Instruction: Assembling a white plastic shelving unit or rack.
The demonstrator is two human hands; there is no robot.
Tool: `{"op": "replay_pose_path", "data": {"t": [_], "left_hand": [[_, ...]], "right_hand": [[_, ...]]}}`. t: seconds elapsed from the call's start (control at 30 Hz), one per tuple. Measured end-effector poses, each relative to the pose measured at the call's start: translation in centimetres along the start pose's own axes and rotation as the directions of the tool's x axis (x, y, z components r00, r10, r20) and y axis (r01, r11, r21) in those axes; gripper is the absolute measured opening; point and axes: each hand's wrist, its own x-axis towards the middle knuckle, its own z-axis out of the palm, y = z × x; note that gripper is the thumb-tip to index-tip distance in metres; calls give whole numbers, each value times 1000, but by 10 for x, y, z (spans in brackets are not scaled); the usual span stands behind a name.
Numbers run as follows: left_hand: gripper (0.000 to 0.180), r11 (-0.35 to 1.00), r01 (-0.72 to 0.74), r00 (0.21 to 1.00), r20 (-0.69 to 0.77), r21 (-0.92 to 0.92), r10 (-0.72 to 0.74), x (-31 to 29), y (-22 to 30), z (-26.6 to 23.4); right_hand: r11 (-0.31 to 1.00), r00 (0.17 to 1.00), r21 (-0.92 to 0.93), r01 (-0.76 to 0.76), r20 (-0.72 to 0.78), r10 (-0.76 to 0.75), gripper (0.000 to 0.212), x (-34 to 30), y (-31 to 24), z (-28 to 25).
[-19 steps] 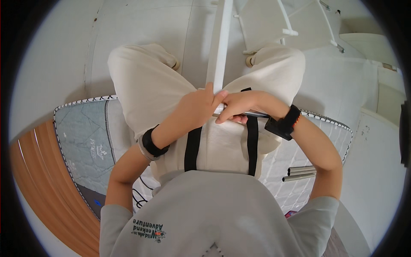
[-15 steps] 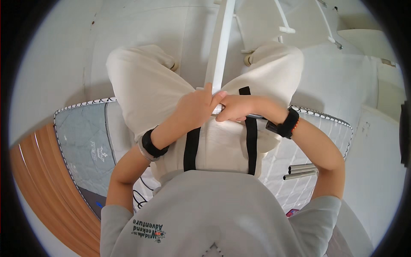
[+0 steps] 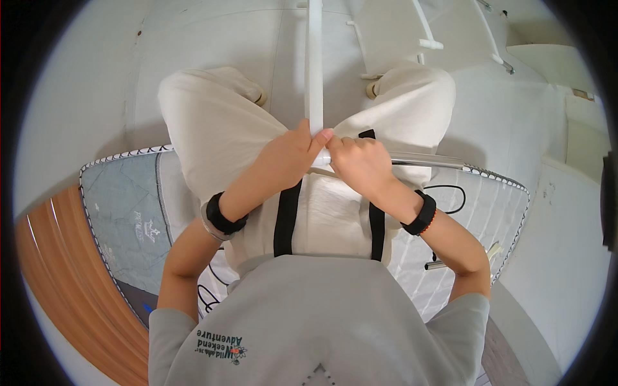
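Left hand (image 3: 288,154) and right hand (image 3: 359,161) were closed together around the near end of a long white plastic rod (image 3: 315,71), fingertips touching. The rod ran from the lap toward 12 o'clock between the cream-trousered knees (image 3: 206,122); a quilted grey mattress (image 3: 122,206) lay beneath, from 9 to 3 o'clock

I am gripping a white tube (image 3: 315,71) at twelve o'clock, wearing cream trousers (image 3: 212,128) with black stripes (image 3: 286,219), black wristbands (image 3: 222,215) at nine and three o'clock, and a grey shirt (image 3: 322,321), sitting on a grey-and-white quilted mattress (image 3: 122,212) beside orange-brown wood (image 3: 71,289).
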Motion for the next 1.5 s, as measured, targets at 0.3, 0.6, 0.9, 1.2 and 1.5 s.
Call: {"op": "replay_pose_path", "data": {"t": [0.3, 0.6, 0.9, 1.2, 1.5], "left_hand": [[49, 966, -182, 979, -59, 185, 196, 0, -3, 7], [47, 994, -10, 999, -34, 110, 14, 1, 0, 9], [44, 996, -48, 998, -35, 69, 50, -1, 0, 8], [43, 995, 14, 1000, -8, 96, -13, -1, 5, 6], [46, 988, 4, 1000, -4, 156, -3, -6, 7, 3]], "right_hand": [[748, 780, 610, -260, 590, -211, 25, 36, 21, -22], [768, 723, 585, -260, 646, -247, 24, 31, 25, -4], [981, 944, 183, -61, 331, -3, 15, 5, -1, -18], [983, 996, 160, 91, 8, -93, 15, -5, 8, -9], [765, 812, 638, -92, 493, -313, 34, 23, 34, -24]]}}
